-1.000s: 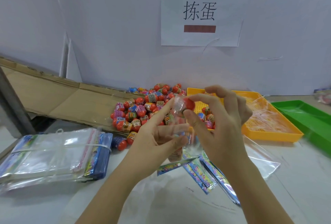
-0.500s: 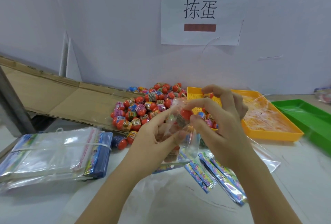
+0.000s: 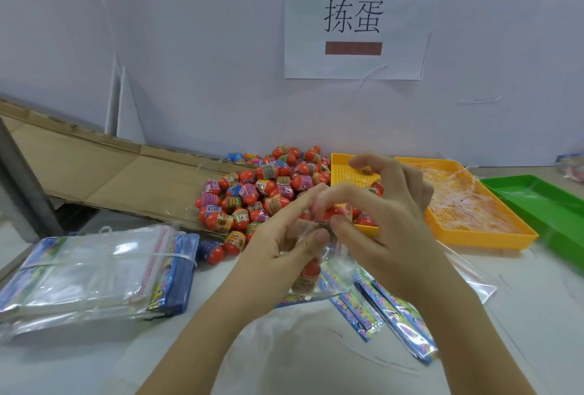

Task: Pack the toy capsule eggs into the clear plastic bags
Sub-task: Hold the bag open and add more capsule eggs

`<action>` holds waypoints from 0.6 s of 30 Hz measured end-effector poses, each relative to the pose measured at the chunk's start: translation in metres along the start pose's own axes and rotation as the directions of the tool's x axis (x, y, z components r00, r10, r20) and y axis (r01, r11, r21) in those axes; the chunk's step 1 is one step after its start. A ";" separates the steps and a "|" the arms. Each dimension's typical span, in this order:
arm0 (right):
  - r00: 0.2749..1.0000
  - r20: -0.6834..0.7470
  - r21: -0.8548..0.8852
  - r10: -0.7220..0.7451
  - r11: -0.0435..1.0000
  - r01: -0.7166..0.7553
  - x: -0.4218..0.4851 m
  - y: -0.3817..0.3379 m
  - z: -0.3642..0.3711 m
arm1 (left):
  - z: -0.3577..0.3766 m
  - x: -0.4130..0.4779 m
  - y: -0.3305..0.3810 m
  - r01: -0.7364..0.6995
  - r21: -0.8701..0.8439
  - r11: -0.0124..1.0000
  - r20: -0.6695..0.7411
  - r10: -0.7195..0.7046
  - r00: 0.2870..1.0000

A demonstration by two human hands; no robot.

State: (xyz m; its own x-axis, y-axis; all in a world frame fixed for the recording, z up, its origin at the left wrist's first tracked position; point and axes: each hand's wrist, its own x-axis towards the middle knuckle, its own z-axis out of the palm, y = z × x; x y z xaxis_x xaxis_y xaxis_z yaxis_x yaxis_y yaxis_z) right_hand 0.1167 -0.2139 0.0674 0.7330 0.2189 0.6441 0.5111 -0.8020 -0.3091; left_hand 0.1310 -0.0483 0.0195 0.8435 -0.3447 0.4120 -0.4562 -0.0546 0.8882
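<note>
A banded stack of bags point(image 3: 94, 268) lay near the left edge of the table point(image 3: 521, 315); the egg pile point(image 3: 252, 195) sat toward its back edge. Above mid-table, the left hand point(image 3: 281, 249) pinched the mouth of a clear bag point(image 3: 335, 265), and the right hand point(image 3: 392, 230) pinched a red egg point(image 3: 331, 213) at that mouth. Insertion appeared under way; next, this egg needed pushing down onto the bagged egg point(image 3: 308, 273).
</note>
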 end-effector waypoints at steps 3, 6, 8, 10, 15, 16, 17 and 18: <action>1.000 -0.019 0.044 0.009 0.999 -0.008 0.000 0.002 -0.001 | 0.003 -0.001 0.001 -0.008 0.009 1.000 -0.011 0.008 1.000; 0.997 -0.050 0.061 0.053 0.997 -0.050 0.001 0.003 0.002 | 0.003 -0.002 0.001 -0.012 0.005 1.000 -0.035 0.012 0.999; 0.996 -0.066 0.084 0.057 0.995 -0.051 0.002 0.004 0.004 | 0.003 -0.002 0.002 -0.011 0.011 1.000 -0.058 0.012 0.998; 0.997 -0.053 0.154 0.057 0.987 -0.048 0.003 0.004 0.005 | 0.003 -0.002 0.004 -0.014 0.001 1.000 -0.100 0.014 0.995; 0.996 0.018 0.198 0.088 0.976 -0.089 0.001 0.005 0.007 | 0.004 0.000 0.009 -0.076 -0.038 0.996 -0.169 0.069 0.983; 0.997 0.023 0.174 0.077 0.981 -0.080 0.001 0.004 0.009 | 0.005 0.001 0.010 -0.083 -0.059 0.995 -0.179 0.071 0.981; 0.997 0.024 0.151 0.070 0.986 -0.072 0.000 0.004 0.010 | 0.005 0.000 0.011 -0.090 -0.068 0.994 -0.193 0.075 0.978; 0.998 0.027 0.134 0.064 0.989 -0.067 0.001 0.004 0.011 | 0.005 0.000 0.011 -0.096 -0.065 0.993 -0.203 0.081 0.976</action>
State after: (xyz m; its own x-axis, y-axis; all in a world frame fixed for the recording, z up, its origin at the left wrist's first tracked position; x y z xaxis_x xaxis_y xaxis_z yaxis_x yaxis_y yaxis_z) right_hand 0.1237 -0.2105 0.0590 0.7758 0.1818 0.6042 0.5165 -0.7331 -0.4426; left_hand 0.1242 -0.0532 0.0283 0.8435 -0.1503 0.5156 -0.5160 0.0398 0.8557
